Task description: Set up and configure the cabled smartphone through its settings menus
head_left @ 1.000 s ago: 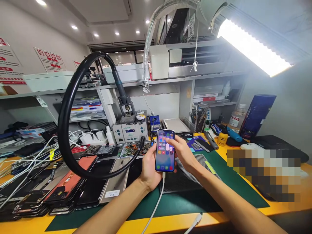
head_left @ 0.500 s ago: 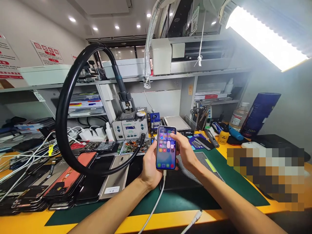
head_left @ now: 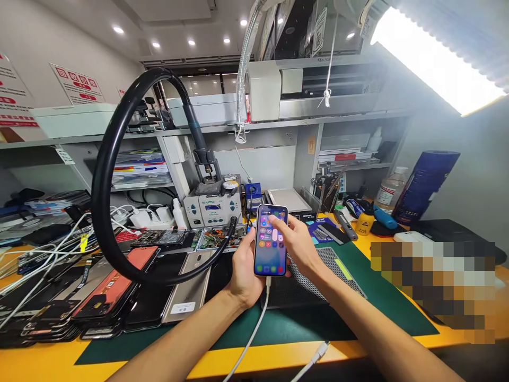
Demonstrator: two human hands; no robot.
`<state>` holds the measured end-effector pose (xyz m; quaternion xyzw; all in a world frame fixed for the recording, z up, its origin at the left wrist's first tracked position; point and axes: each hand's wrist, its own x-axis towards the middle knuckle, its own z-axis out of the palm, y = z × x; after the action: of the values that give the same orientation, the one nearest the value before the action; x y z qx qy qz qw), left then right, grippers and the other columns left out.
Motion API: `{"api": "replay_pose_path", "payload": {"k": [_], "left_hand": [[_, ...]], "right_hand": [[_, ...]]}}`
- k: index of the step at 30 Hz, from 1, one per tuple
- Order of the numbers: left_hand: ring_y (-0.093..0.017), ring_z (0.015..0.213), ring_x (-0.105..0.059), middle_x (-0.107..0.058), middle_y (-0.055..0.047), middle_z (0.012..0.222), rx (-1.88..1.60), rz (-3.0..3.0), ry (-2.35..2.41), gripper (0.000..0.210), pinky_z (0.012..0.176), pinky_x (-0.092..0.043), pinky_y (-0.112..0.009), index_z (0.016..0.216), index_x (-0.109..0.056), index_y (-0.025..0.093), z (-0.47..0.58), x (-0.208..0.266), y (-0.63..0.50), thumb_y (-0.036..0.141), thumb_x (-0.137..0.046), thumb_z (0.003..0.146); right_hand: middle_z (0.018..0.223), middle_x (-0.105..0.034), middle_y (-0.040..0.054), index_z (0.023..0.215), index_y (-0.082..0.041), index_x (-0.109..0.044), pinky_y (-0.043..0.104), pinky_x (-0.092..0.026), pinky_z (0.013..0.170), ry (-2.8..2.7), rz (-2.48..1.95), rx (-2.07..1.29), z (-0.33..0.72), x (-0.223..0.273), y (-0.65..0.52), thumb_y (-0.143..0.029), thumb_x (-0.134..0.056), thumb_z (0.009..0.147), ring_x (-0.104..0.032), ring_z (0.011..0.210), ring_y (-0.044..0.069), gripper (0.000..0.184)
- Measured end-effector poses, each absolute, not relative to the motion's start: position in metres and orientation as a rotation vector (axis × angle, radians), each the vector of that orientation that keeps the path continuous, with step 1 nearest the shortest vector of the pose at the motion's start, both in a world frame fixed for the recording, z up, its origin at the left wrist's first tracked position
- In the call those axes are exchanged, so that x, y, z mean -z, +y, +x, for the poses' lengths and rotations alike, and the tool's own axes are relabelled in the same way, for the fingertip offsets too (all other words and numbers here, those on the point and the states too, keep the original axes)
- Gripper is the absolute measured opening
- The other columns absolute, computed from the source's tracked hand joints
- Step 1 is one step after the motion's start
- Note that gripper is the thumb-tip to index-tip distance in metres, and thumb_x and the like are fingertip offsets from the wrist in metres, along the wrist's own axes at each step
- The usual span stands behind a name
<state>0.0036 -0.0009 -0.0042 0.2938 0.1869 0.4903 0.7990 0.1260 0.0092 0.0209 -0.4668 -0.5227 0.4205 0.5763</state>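
1 lit lamp [head_left: 433, 63] overhead; phone [head_left: 270, 260] above green mat [head_left: 302, 326], yellow bench [head_left: 274, 355].

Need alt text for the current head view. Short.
A person's left hand holds a lit phone, a white cable at its bottom edge, while the right hand has its thumb over the screen. Below lies a green mat on a yellow workbench, with stacked phone panels to the left and a looping black hose.
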Motion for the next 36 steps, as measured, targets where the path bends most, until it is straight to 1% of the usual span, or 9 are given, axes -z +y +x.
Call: {"api": "replay_pose_path", "payload": {"k": [3, 7, 10, 13, 17, 20, 26, 30, 36], "left_hand": [[-0.027, 0.081, -0.071, -0.072, -0.014, 0.103, -1.056, 0.619, 0.409, 0.054, 0.073, -0.059, -0.041, 0.133, -0.059, 0.013, 0.004, 0.003, -0.002, 0.051, -0.04, 0.1], [-0.028, 0.082, -0.071, -0.072, -0.015, 0.104, -1.037, 0.64, 0.381, 0.057, 0.074, -0.058, -0.042, 0.131, -0.061, 0.012, 0.003, 0.001, -0.004, 0.054, -0.038, 0.1], [-0.028, 0.083, -0.071, -0.072, -0.015, 0.105, -1.022, 0.634, 0.381, 0.057, 0.074, -0.058, -0.042, 0.131, -0.062, 0.012, 0.003, 0.001, -0.003, 0.054, -0.037, 0.1], [-0.027, 0.083, -0.071, -0.073, -0.014, 0.104, -1.005, 0.612, 0.417, 0.057, 0.073, -0.058, -0.041, 0.13, -0.062, 0.013, 0.004, 0.003, -0.002, 0.055, -0.037, 0.1], [-0.025, 0.082, -0.071, -0.073, -0.012, 0.104, -1.022, 0.63, 0.443, 0.05, 0.075, -0.059, -0.039, 0.132, -0.062, 0.017, 0.008, 0.008, 0.0, 0.05, -0.039, 0.102], [-0.023, 0.084, -0.072, -0.073, -0.011, 0.106, -1.022, 0.651, 0.436, 0.047, 0.078, -0.058, -0.038, 0.133, -0.061, 0.019, 0.009, 0.011, 0.0, 0.048, -0.039, 0.103], [-0.028, 0.093, -0.071, -0.072, -0.015, 0.11, -0.817, 0.672, 0.335, 0.054, 0.081, -0.058, -0.045, 0.127, -0.064, 0.016, 0.001, 0.006, 0.004, 0.053, -0.033, 0.103], [-0.035, 0.096, -0.07, -0.07, -0.019, 0.111, -0.66, 0.687, 0.269, 0.056, 0.077, -0.057, -0.054, 0.125, -0.064, 0.013, -0.007, 0.002, 0.009, 0.054, -0.033, 0.102], [-0.037, 0.091, -0.069, -0.069, -0.02, 0.112, -0.673, 0.655, 0.276, 0.056, 0.063, -0.058, -0.048, 0.118, -0.066, 0.013, -0.008, 0.004, 0.013, 0.056, -0.035, 0.099]], "right_hand": [[0.06, -0.056, -0.0021, 0.078, -0.021, -0.06, 0.026, -0.032, 0.043, -1.214, -1.089, -0.925, 0.125, -0.018, 0.013, -0.051, -0.066, 0.083, -0.044, 0.046, 0.012, 0.031], [0.058, -0.051, -0.0027, 0.073, -0.022, -0.052, 0.026, -0.025, 0.035, -1.196, -1.016, -1.066, 0.13, -0.015, 0.014, -0.055, -0.057, 0.087, -0.041, 0.04, 0.013, 0.035], [0.058, -0.051, -0.0027, 0.075, -0.023, -0.053, 0.027, -0.025, 0.035, -1.206, -1.029, -1.075, 0.132, -0.016, 0.013, -0.053, -0.059, 0.086, -0.041, 0.039, 0.013, 0.033], [0.061, -0.055, -0.002, 0.077, -0.022, -0.057, 0.027, -0.03, 0.039, -1.231, -1.076, -1.029, 0.13, -0.019, 0.012, -0.053, -0.062, 0.085, -0.044, 0.043, 0.014, 0.032], [0.076, -0.066, 0.0028, 0.079, -0.02, -0.062, 0.029, -0.044, 0.056, -1.216, -1.085, -0.955, 0.127, -0.018, 0.013, -0.056, -0.067, 0.082, -0.058, 0.064, 0.018, 0.036], [0.081, -0.069, 0.0046, 0.082, -0.019, -0.066, 0.03, -0.046, 0.063, -1.207, -1.124, -0.906, 0.126, -0.016, 0.016, -0.057, -0.07, 0.08, -0.06, 0.072, 0.02, 0.039], [0.07, -0.061, 0.0013, 0.073, -0.022, -0.057, 0.03, -0.042, 0.058, -1.128, -1.032, -1.035, 0.135, -0.011, 0.02, -0.065, -0.061, 0.084, -0.052, 0.063, 0.018, 0.045], [0.071, -0.06, 0.0014, 0.077, -0.022, -0.058, 0.03, -0.042, 0.057, -1.116, -0.998, -1.117, 0.141, -0.008, 0.022, -0.067, -0.058, 0.085, -0.051, 0.062, 0.018, 0.046], [0.073, -0.061, 0.0002, 0.083, -0.022, -0.06, 0.029, -0.039, 0.054, -1.234, -1.031, -1.065, 0.142, -0.01, 0.019, -0.06, -0.06, 0.086, -0.049, 0.059, 0.016, 0.038]]}}
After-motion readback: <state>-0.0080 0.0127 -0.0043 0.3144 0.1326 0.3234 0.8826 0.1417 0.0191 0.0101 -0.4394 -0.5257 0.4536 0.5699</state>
